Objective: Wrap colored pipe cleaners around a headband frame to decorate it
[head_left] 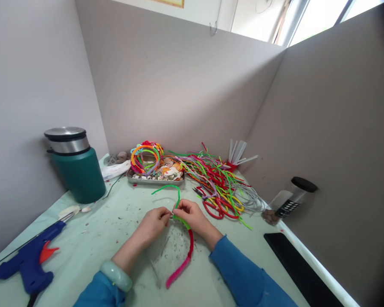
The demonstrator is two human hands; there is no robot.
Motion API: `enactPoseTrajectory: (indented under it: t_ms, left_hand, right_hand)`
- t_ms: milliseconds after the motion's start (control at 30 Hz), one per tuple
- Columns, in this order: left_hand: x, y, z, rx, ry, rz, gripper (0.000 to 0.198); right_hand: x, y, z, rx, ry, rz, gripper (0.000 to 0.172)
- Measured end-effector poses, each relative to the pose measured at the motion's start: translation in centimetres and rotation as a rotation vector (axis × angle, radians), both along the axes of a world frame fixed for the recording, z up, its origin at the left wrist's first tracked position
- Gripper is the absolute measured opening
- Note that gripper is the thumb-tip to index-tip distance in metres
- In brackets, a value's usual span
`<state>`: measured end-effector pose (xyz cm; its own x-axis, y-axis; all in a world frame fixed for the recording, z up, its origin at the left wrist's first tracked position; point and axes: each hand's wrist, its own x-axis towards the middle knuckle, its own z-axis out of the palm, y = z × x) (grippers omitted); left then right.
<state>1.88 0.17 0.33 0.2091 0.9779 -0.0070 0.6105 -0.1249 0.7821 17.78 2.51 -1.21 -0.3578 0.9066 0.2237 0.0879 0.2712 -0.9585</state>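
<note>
A pipe cleaner strand [191,243] curves between my hands, bright green at its upper end, then lime, red and pink towards its lower end. My right hand [192,215] pinches the green part between thumb and fingers. From the left, my left hand [155,224] meets it with fingertips pressed together at the same green section; its exact grip point is small and partly hidden. One loose green end [166,186] bends up and away to the left above my hands. The pink end hangs towards me, just over or on the table.
Behind my hands stands a metal tray [153,181] with shells and colourful rings [146,158]. Beside it lie a pipe cleaner pile [211,172], red-handled scissors [222,209] and grey wire [248,198]. A glue gun [32,256] and green bottle [78,175] are left; a jar [289,200] stands right.
</note>
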Motion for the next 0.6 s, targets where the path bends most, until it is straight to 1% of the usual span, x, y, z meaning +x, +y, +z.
enactPoseTrajectory:
  t_ms: [100, 300, 433, 600]
  left_hand:
    - [0.06, 0.0, -0.02, -0.009, -0.03, -0.014, 0.022]
    - [0.24, -0.19, 0.42, 0.004, -0.038, -0.032, 0.02]
    - [0.36, -0.4, 0.84, 0.058, 0.015, -0.011, 0.018]
    - [0.32, -0.39, 0.78, 0.167, 0.14, -0.03, 0.016]
  right_hand:
    - [-0.17, -0.03, -0.16, 0.031, -0.041, -0.008, 0.017]
    - [-0.18, 0.11, -0.51, 0.049, -0.036, -0.027, 0.019]
    - [-0.17, 0.01, -0.4, 0.048, -0.032, -0.027, 0.018]
    - [-0.2, -0.07, -0.21, 0.032, -0.029, -0.019, 0.017]
